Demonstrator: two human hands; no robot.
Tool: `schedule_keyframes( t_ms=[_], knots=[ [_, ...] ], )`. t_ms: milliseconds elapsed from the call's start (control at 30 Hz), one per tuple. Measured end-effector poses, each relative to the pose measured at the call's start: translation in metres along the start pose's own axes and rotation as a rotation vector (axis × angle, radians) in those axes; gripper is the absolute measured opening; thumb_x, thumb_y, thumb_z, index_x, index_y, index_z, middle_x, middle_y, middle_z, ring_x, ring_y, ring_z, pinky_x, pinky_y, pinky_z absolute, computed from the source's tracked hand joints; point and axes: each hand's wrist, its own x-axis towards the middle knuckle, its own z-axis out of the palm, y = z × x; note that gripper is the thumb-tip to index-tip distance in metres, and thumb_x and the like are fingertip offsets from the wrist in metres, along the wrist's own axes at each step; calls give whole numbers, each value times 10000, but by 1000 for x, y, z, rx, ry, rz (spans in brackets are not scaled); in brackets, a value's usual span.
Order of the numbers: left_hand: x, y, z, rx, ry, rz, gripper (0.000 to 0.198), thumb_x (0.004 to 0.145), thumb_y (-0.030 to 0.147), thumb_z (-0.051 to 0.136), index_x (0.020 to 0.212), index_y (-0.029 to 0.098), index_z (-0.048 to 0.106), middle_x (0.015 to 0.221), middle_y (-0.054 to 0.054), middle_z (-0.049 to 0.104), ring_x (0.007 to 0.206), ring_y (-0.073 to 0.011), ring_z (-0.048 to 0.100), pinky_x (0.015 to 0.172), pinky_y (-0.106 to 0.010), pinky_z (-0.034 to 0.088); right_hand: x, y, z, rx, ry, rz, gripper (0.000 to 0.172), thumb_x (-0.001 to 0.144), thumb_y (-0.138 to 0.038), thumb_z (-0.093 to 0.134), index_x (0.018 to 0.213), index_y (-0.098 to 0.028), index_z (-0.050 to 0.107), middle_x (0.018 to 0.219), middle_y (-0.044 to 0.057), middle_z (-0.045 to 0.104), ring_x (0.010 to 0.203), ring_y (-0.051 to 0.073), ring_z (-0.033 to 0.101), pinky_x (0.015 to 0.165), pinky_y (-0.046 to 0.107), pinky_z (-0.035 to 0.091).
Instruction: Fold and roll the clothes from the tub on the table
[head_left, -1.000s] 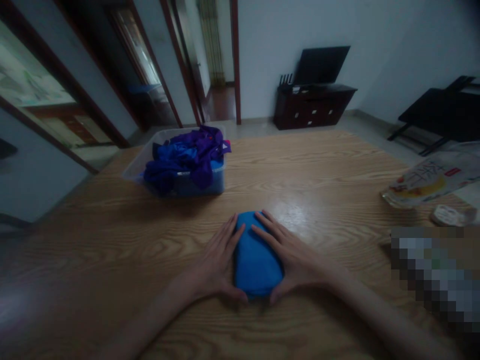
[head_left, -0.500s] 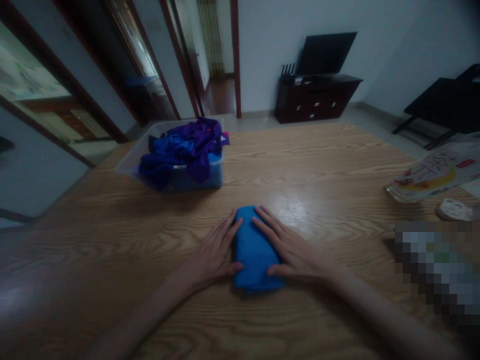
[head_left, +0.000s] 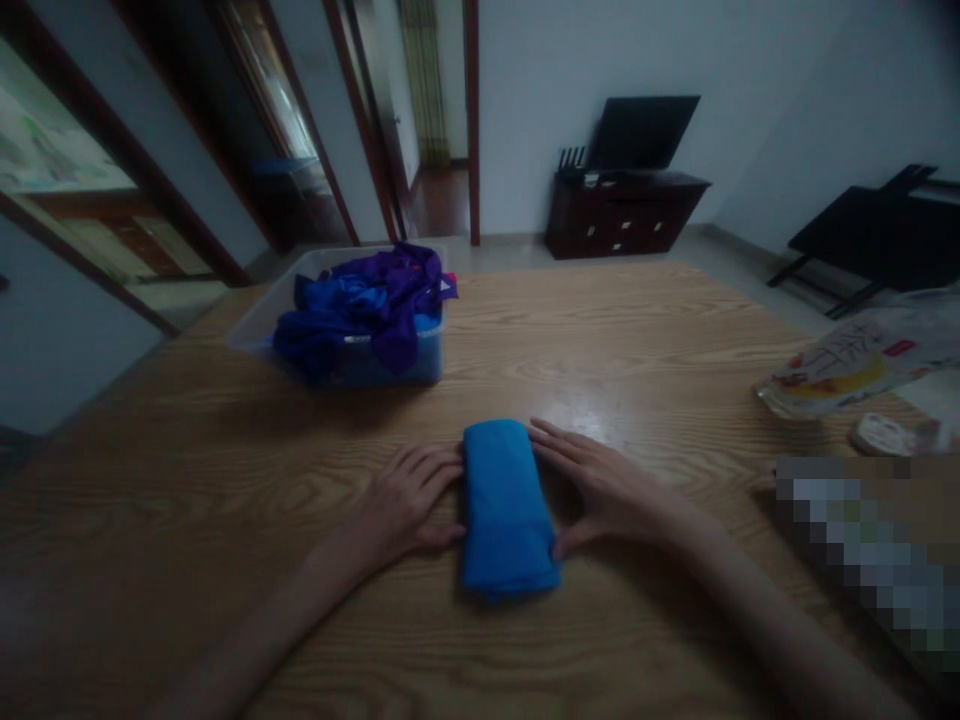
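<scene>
Oblong blue folded cloth (head_left: 506, 510), well inside far edge of brown wood-grain table (head_left: 637, 350): left hand (head_left: 409, 500) and right hand (head_left: 615, 490), ungrasping, flank it, seemingly for straight sides.

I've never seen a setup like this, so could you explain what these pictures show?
No machine here: these are a person's bare hands, seen by a camera worn on the head, looking forward and down. All the pictures come from that one camera. On the wooden table lies a folded blue cloth, with the left hand at its left side and the right hand at its right. Both hands reach its edges; neither lifts it. Further back stands a clear bin heaped with purple and blue cloths. To the right are a printed bag and a pixelated object.
</scene>
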Motion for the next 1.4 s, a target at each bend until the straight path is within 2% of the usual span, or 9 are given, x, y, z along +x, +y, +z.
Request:
schedule_keyframes(
  t_ms=[133,233,433,567,733,800,933,1000,1400],
  knots=[
    [-2,5,0,7,15,60,273,897,371,796,1048,201,646,1129,-77,756,1059,-294,692,946,-450,542,2,-2,0,25,10,-7,1302,722,-806,832,1718,-152,308,1755,186,309,1627,409,291,1320,551,306],
    [-3,8,4,28,-24,71,193,885,241,743,1038,197,634,1100,-79,748,1037,-287,688,930,-434,549,4,-6,5,4,54,-14,1302,732,-815,817,1711,-125,305,1751,226,303,1624,424,286,1306,573,318],
    [-3,9,6,-54,-71,-41,249,833,259,739,1048,206,624,1076,-98,743,1026,-302,717,911,-433,572,6,-13,16,-41,119,-33,1286,775,-835,764,1717,-128,249,1720,261,345,1564,441,382,1251,612,383],
    [-5,8,3,-104,-174,-226,346,853,278,743,1166,214,611,990,-57,769,927,-269,761,814,-365,572,7,-16,23,-37,136,-42,1303,781,-906,683,1720,-123,232,1702,271,361,1557,442,377,1263,629,350],
    [-7,7,2,-96,-234,-258,429,884,324,763,1261,212,590,1005,-61,779,938,-277,777,793,-348,562,8,-18,27,-30,134,-40,1268,815,-922,617,1701,-97,240,1707,280,325,1572,434,332,1258,616,361],
    [-6,7,1,-96,-252,-254,427,900,333,752,1275,216,583,1008,-57,778,939,-275,778,788,-346,558,7,-19,26,-27,152,-45,1188,860,-897,592,1689,-109,272,1690,273,343,1552,430,352,1239,610,385],
    [-6,6,0,-53,-287,-257,418,904,359,744,1263,219,581,1001,-57,778,936,-284,778,782,-351,548,5,-26,22,6,198,6,655,1096,-630,418,1525,-147,519,1463,221,551,1356,368,530,1145,561,464],
    [-5,6,0,-55,-295,-265,412,894,365,751,1246,222,591,983,-54,777,926,-285,776,783,-352,544,6,-31,21,-10,206,45,520,1132,-506,355,1433,-150,586,1317,198,617,1220,340,590,1069,534,494],
    [-2,6,-2,-56,-307,-267,433,900,402,775,1253,226,597,967,-49,775,916,-280,777,784,-349,547,10,-39,27,-40,172,71,501,1154,-409,303,1496,-110,516,1078,137,787,877,260,713,923,457,439]
  ],
)
